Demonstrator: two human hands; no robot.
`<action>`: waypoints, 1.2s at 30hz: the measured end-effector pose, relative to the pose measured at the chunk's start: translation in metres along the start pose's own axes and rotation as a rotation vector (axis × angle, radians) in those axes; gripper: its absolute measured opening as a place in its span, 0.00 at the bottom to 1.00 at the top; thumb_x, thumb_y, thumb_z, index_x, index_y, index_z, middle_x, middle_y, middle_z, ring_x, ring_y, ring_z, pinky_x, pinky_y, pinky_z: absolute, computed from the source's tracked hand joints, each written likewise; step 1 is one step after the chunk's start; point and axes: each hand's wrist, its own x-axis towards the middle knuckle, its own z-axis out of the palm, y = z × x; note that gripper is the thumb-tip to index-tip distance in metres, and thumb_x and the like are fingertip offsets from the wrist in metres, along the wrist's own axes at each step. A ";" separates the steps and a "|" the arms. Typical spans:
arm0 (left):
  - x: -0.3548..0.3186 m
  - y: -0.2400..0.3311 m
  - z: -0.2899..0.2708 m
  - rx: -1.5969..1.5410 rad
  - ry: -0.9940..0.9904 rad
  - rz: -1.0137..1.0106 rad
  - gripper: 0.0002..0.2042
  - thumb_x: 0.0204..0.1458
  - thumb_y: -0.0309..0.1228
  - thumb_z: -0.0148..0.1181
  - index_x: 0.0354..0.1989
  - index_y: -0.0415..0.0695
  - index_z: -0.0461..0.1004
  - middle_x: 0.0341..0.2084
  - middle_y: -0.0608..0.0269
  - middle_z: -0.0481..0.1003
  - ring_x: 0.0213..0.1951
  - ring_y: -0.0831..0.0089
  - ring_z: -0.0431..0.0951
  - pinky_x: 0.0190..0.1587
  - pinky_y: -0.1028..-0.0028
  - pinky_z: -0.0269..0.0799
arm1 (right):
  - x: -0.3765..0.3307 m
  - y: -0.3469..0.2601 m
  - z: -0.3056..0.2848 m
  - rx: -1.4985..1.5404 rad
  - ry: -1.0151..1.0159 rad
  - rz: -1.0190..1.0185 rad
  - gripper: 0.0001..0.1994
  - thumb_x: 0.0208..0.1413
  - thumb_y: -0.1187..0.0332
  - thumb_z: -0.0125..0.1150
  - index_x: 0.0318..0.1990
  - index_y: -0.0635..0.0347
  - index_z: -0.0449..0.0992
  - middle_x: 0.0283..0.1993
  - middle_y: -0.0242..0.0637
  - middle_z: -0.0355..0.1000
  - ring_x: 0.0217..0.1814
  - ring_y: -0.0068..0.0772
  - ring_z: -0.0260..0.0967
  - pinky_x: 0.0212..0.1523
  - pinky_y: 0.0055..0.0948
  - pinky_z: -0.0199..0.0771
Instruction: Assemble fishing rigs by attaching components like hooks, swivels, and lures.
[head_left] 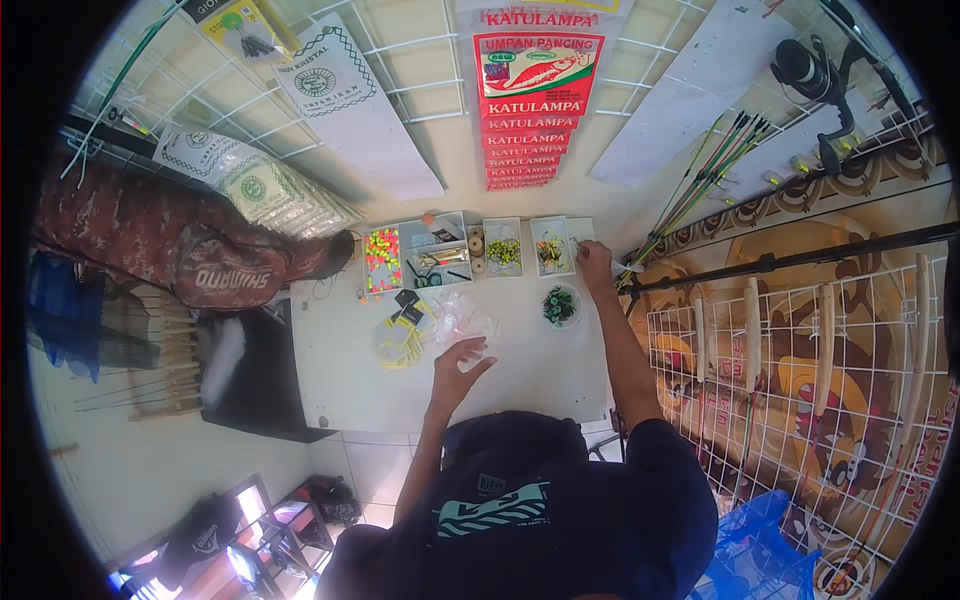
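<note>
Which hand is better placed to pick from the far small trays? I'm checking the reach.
The right hand: it is stretched out and already at the trays. The left hand hovers open nearer the body, beside the clear bags.

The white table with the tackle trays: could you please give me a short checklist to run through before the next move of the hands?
1. Right hand at the far-right tray: ok, it reaches its edge.
2. Right hand's grasp: cannot tell, too small.
3. Left hand free: ok, open above the white table.
4. Clear plastic bags within reach of left hand: ok, just ahead.
5. Round dish of dark-green pieces clear of the right forearm: ok, beside it.
</note>
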 end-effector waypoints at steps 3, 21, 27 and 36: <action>0.000 0.000 0.000 -0.001 -0.003 0.007 0.21 0.44 0.34 0.72 0.47 0.42 0.76 0.35 0.61 0.80 0.35 0.72 0.79 0.39 0.72 0.71 | -0.002 0.003 0.004 -0.055 0.020 0.040 0.09 0.43 0.79 0.60 0.35 0.68 0.78 0.30 0.52 0.74 0.33 0.51 0.73 0.37 0.39 0.73; 0.006 0.014 -0.004 -0.166 0.074 0.021 0.20 0.46 0.31 0.70 0.49 0.45 0.75 0.40 0.65 0.79 0.37 0.77 0.77 0.43 0.74 0.71 | -0.005 -0.043 -0.009 0.333 0.044 0.088 0.10 0.45 0.73 0.65 0.38 0.60 0.80 0.26 0.35 0.77 0.28 0.23 0.73 0.33 0.24 0.73; 0.013 0.036 -0.007 -0.176 0.091 0.107 0.21 0.45 0.31 0.71 0.49 0.46 0.76 0.43 0.64 0.77 0.39 0.75 0.76 0.43 0.73 0.71 | -0.024 -0.069 -0.015 0.236 0.070 0.054 0.10 0.49 0.71 0.65 0.40 0.59 0.81 0.30 0.36 0.78 0.31 0.23 0.73 0.35 0.24 0.73; 0.010 0.056 -0.007 0.026 0.130 0.365 0.23 0.40 0.31 0.73 0.49 0.48 0.77 0.39 0.62 0.74 0.37 0.72 0.74 0.38 0.72 0.69 | -0.120 -0.199 -0.070 1.061 -0.548 0.208 0.09 0.55 0.72 0.61 0.41 0.67 0.79 0.36 0.36 0.78 0.37 0.20 0.73 0.40 0.21 0.72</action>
